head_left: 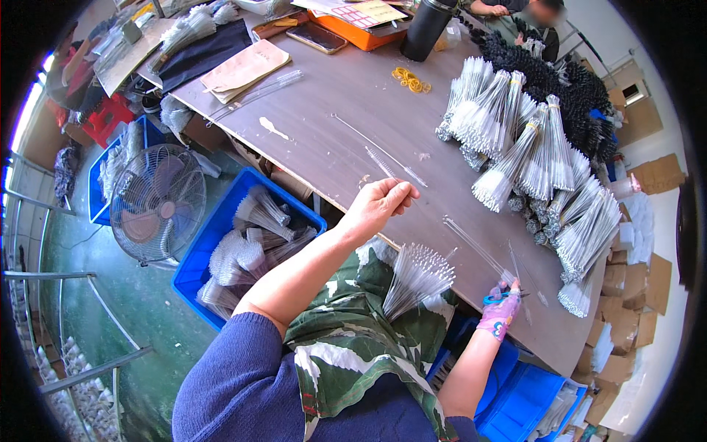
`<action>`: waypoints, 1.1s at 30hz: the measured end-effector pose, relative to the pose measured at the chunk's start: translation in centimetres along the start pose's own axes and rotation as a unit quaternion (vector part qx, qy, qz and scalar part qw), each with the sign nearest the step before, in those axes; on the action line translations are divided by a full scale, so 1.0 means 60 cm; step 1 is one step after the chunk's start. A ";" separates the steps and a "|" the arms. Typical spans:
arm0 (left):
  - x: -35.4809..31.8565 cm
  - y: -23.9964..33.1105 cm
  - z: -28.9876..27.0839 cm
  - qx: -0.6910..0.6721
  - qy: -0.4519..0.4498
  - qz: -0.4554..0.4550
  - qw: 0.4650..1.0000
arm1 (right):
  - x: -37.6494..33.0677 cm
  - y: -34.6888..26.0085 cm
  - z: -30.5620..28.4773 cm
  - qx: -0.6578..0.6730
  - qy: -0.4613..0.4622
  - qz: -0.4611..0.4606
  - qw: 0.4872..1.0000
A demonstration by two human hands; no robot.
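My left hand (378, 210), bare, is closed in a pinch over the near edge of the table. A thin tube brush (380, 160) with pale bristles sticks out beyond its fingers, and a slim wire brush (379, 149) lies just past it. My right hand (498, 313), in a purple patterned covering, is closed around blue-handled scissors (493, 297). Thin clear strips (475, 244) reach to its fingertips; I cannot tell whether they are gripped or touched. A bundle of white-tipped thin brushes (418, 280) rests on the camouflage cloth (342, 368) over my lap.
Banded brush bundles (515, 140) are piled on the table's right, beside black bristly ones (582, 103). A black tumbler (428, 29), yellow rubber bands (411, 80), a phone (317, 38) and a notebook (244, 70) lie farther back. Left stand a blue bin (193, 258) and fan (158, 206). Another person sits far right.
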State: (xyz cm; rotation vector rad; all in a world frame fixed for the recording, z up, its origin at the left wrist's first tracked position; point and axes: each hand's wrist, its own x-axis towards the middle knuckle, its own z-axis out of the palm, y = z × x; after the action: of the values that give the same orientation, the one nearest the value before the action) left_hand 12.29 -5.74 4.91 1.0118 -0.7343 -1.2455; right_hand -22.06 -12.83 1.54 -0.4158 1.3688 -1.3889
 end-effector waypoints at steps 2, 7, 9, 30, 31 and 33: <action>0.002 0.002 0.001 0.043 -0.011 0.033 0.998 | -0.012 -0.002 0.011 -0.010 0.051 0.005 0.999; 0.008 0.031 0.018 0.155 0.027 0.085 0.984 | -0.001 0.007 -0.012 -0.028 0.045 0.003 0.999; 0.009 0.058 0.011 0.156 0.042 0.120 0.980 | -0.012 0.009 0.002 -0.059 0.036 0.014 0.998; -0.140 -0.048 0.087 0.449 -0.137 0.276 0.839 | -0.027 -0.002 0.021 -0.085 -0.017 -0.028 0.996; -0.145 -0.066 0.084 0.444 -0.131 0.283 0.840 | -0.037 -0.006 0.028 -0.096 -0.015 -0.033 0.995; -0.150 -0.077 0.081 0.458 -0.120 0.255 0.843 | -0.040 -0.006 0.030 -0.082 -0.024 -0.035 0.996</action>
State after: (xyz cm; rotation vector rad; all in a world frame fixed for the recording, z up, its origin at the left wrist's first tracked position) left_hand 4.28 1.98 3.34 1.2874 -1.7679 -0.5065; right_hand -19.87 -11.79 3.39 -0.6059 1.4455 -1.3191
